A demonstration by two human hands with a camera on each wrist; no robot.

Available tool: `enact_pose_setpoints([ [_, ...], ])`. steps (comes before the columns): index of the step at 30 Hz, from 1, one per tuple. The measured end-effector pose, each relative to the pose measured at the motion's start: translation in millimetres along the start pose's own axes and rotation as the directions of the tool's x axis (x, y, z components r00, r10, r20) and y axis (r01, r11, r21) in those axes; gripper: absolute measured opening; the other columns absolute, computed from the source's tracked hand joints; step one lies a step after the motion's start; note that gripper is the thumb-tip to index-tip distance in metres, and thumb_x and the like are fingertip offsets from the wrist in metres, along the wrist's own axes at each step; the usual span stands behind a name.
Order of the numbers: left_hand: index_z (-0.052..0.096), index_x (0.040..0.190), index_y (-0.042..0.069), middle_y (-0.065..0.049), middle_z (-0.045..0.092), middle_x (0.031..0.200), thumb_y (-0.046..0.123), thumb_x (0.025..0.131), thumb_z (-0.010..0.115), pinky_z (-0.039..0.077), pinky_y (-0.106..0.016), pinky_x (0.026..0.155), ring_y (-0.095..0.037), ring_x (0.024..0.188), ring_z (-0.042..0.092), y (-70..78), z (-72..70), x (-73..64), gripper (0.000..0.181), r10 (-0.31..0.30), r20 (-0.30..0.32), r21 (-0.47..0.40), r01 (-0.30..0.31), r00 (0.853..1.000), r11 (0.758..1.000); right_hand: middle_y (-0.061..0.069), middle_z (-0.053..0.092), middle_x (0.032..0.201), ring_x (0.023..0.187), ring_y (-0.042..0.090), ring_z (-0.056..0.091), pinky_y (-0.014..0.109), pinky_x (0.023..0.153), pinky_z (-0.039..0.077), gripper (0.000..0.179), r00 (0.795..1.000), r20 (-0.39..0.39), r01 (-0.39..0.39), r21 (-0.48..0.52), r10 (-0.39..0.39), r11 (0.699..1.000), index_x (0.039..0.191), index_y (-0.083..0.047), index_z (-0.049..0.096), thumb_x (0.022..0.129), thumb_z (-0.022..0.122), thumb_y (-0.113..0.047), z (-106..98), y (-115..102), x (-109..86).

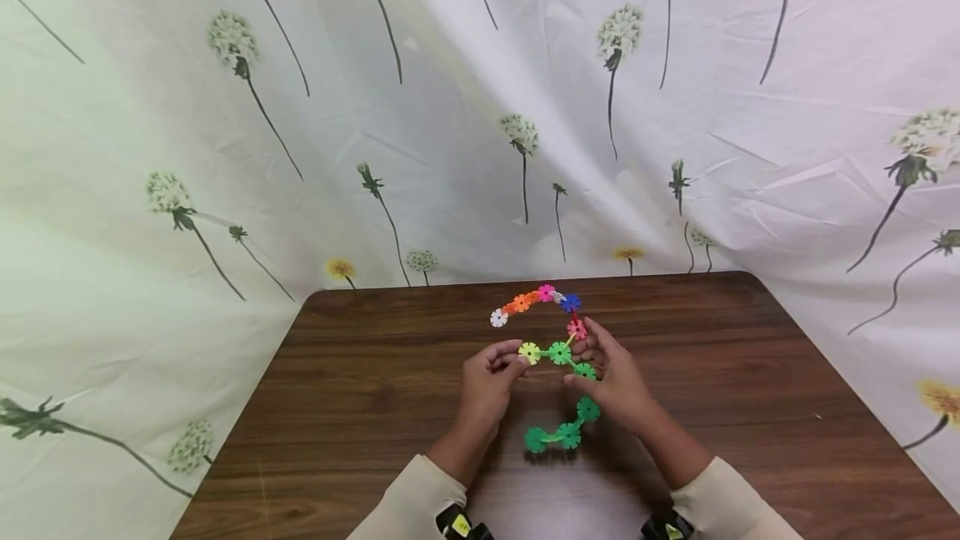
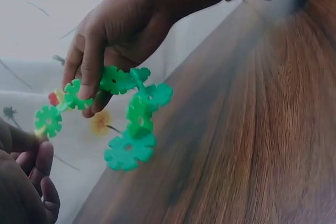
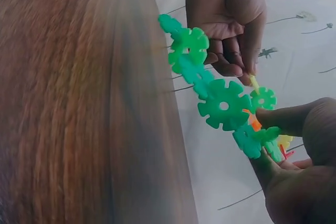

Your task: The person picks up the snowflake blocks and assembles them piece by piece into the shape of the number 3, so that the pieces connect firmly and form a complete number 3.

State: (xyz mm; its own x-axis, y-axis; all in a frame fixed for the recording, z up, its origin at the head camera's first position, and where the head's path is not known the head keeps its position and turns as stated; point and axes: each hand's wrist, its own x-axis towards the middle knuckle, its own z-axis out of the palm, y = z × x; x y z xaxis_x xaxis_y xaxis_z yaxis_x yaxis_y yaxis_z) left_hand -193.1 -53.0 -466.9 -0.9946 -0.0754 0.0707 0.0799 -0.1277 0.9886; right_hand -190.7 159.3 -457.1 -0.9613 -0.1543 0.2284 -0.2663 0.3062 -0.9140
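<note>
A curved chain of interlocking plastic snowflake discs is held above the table by both hands. My left hand (image 1: 483, 387) pinches the yellow disc (image 1: 529, 352) at the end of a short middle branch. Beside it sits a light green disc (image 1: 559, 353). On the other side, my right hand (image 1: 621, 382) grips the chain around a green disc (image 1: 585, 372), thumb in front. The upper arc runs through a pink-red disc, a blue disc (image 1: 571, 302) and orange discs (image 1: 521, 302) to a white disc (image 1: 498, 318). Darker green discs (image 2: 130, 150) hang below, curving left.
A dark brown wood-grain table (image 1: 360, 407) lies under the hands. Behind it and at the sides hangs a pale cloth (image 1: 450, 148) printed with dandelions. Dark wrist devices (image 1: 461, 523) sit at the cuffs of the light sleeves.
</note>
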Motion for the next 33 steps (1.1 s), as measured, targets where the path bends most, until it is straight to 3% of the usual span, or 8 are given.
enact_pose_setpoints([
  [7, 0.077, 0.123, -0.004, -0.025, 0.077, 0.106, -0.001, 0.096, 0.08, 0.055, -0.017, 0.079, -0.013, 0.088, 0.069, -9.3, -2.1, 8.0, 0.027, 0.057, 0.065, 0.194, -0.068, 0.996, 0.979, 0.024, 0.068, 0.117, 0.11, 0.036, 0.073, 0.034, 0.094, 0.063, 0.092, 0.999, -0.033, -0.001, -0.045, 0.0, 0.999, 0.163, 0.016, 0.032, 0.087, 0.084, 0.012, 3.2, 12.2, 4.7],
  [15, 0.078, 0.122, -0.002, -0.019, 0.077, 0.103, 0.002, 0.096, 0.081, 0.054, -0.019, 0.083, -0.011, 0.092, 0.066, -22.5, -2.1, 25.6, 0.026, 0.091, 0.123, 0.317, -0.126, 0.988, 0.94, 0.022, 0.068, 0.114, 0.107, 0.031, 0.071, 0.032, 0.095, 0.062, 0.085, 0.994, -0.075, -0.09, -0.066, 0.085, 0.994, 0.16, 0.016, 0.037, 0.089, 0.084, 0.008, 6.1, 22.9, 14.7],
  [19, 0.079, 0.119, -0.001, -0.015, 0.077, 0.101, 0.004, 0.096, 0.082, 0.054, -0.019, 0.083, -0.012, 0.093, 0.065, -29.5, -3.3, 31.1, 0.023, 0.098, 0.139, 0.379, -0.144, 0.985, 0.914, 0.018, 0.067, 0.105, 0.095, 0.025, 0.066, 0.025, 0.081, 0.058, 0.075, 0.991, -0.078, -0.12, -0.118, 0.112, 0.986, 0.153, 0.015, 0.048, 0.089, 0.086, 0.003, 8.2, 30.7, 18.7],
  [21, 0.08, 0.117, -0.001, -0.014, 0.078, 0.101, 0.004, 0.096, 0.082, 0.056, -0.023, 0.084, -0.015, 0.095, 0.067, -33.4, -4.4, 32.4, 0.021, 0.113, 0.149, 0.428, -0.167, 0.982, 0.888, 0.016, 0.066, 0.101, 0.09, 0.022, 0.061, 0.023, 0.074, 0.053, 0.072, 0.989, -0.069, -0.137, -0.135, 0.129, 0.981, 0.15, 0.014, 0.05, 0.089, 0.086, 0.002, 9.1, 35.1, 19.7],
  [24, 0.081, 0.117, 0.003, -0.013, 0.08, 0.107, 0.009, 0.097, 0.083, 0.058, -0.036, 0.094, -0.022, 0.103, 0.07, -38.9, -6.3, 33.6, 0.021, 0.134, 0.157, 0.532, -0.198, 0.978, 0.824, 0.015, 0.063, 0.098, 0.086, 0.02, 0.057, 0.022, 0.07, 0.048, 0.072, 0.988, -0.05, -0.153, -0.157, 0.147, 0.976, 0.148, 0.016, 0.051, 0.088, 0.088, 0.001, 9.9, 39.3, 20.1],
  [27, 0.082, 0.119, 0.008, -0.011, 0.08, 0.119, 0.014, 0.097, 0.084, 0.047, -0.054, 0.109, -0.031, 0.12, 0.066, -43.8, -7.9, 33.3, 0.022, 0.131, 0.154, 0.627, -0.199, 0.979, 0.753, 0.014, 0.063, 0.097, 0.084, 0.019, 0.056, 0.023, 0.069, 0.047, 0.075, 0.986, -0.035, -0.165, -0.179, 0.161, 0.97, 0.147, 0.018, 0.051, 0.086, 0.089, -0.001, 10.7, 42.2, 20.2],
  [29, 0.083, 0.119, 0.011, -0.009, 0.078, 0.126, 0.017, 0.097, 0.084, 0.038, -0.062, 0.109, -0.035, 0.13, 0.059, -46.7, -8.5, 32.4, 0.023, 0.117, 0.15, 0.676, -0.188, 0.982, 0.713, 0.013, 0.063, 0.096, 0.084, 0.019, 0.056, 0.024, 0.069, 0.047, 0.073, 0.985, -0.027, -0.175, -0.19, 0.173, 0.966, 0.146, 0.018, 0.052, 0.086, 0.09, -0.002, 11.1, 44.0, 20.2],
  [33, 0.083, 0.118, 0.012, -0.011, 0.074, 0.128, 0.02, 0.096, 0.085, 0.03, -0.065, 0.105, -0.038, 0.135, 0.052, -49.5, -8.9, 31.1, 0.023, 0.099, 0.15, 0.714, -0.177, 0.984, 0.677, 0.011, 0.062, 0.093, 0.083, 0.018, 0.056, 0.024, 0.071, 0.048, 0.07, 0.982, -0.012, -0.187, -0.182, 0.188, 0.965, 0.144, 0.017, 0.054, 0.086, 0.09, -0.002, 11.5, 46.6, 20.7],
])
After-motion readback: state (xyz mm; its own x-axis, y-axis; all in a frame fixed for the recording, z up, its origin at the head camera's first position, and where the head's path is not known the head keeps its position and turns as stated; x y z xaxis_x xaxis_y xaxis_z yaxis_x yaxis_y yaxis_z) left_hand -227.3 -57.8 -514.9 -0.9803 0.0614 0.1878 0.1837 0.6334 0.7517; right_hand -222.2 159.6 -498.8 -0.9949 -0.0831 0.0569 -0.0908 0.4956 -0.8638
